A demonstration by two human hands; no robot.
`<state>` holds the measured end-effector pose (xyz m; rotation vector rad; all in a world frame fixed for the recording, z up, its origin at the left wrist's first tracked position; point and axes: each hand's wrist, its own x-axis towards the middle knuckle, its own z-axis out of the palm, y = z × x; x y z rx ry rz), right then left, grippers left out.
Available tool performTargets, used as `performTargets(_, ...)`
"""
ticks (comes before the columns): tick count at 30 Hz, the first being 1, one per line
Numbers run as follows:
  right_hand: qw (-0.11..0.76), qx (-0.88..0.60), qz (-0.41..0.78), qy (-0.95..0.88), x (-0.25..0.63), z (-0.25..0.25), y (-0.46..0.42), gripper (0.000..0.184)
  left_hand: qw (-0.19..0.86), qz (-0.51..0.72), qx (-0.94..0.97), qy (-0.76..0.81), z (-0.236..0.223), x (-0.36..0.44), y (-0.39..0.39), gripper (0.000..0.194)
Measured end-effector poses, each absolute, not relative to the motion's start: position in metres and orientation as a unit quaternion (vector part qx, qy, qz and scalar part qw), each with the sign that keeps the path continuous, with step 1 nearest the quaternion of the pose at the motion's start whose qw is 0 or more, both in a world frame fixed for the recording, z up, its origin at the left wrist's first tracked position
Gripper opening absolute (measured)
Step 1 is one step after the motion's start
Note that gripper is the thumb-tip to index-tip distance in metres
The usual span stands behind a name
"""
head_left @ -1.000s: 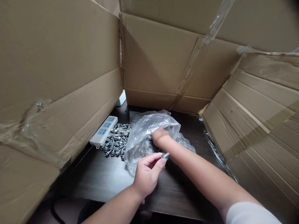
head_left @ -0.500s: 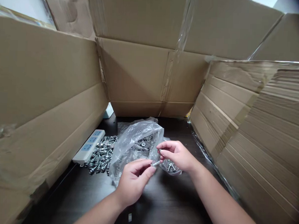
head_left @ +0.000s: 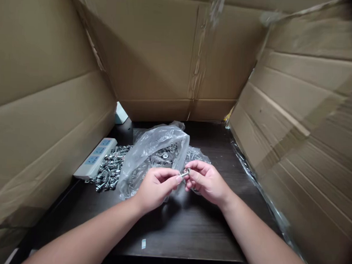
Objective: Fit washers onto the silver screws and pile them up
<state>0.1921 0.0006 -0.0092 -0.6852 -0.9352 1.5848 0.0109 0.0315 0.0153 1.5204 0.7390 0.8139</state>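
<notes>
Your left grip (head_left: 153, 189) is closed in a fingertip pinch on a small metal bolt (head_left: 184, 174), which sits between your two hands, above the worktop (head_left: 189, 237). Your right grip (head_left: 211, 183) is pinched on a round metal part (head_left: 188, 170) at the bolt's other end; whether that is a washer or a nut, you cannot tell from here. Expect the bolt to feel light but rigid, in no danger of breaking, though its smooth metal could roll or slip between your fingertips. It is best held by the end in your left fingers, leaving the shank clear. Just beyond your left grip, a clear plastic bag (head_left: 155, 138) gapes open, with small dark and silvery hardware inside, one flat washer (head_left: 165, 156) showing plainly. Its film looks soft and slack, likely to fold in if brushed. Beyond your right grip, and partly hidden by it, lies another clear bag (head_left: 198, 153) with what look like bolts inside. Further left of your left grip, loose bolts (head_left: 110, 169) lie heaped outside the bags, beside a white power strip (head_left: 88, 168).
</notes>
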Motion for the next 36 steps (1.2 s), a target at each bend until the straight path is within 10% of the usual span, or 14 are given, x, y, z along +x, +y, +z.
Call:
performTargets(25,0.539,-0.423,0.339,-0.645,0.189,-0.013,-0.017,0.028,0.633,0.289,0.656,0.291,0.018,-0.001,0.039,0.021)
performTargets(36,0.524,-0.456,0.308,-0.650,0.186,-0.021,-0.018,0.020,0.273,0.430,0.835,0.208,0.002,-0.003,0.042,0.014)
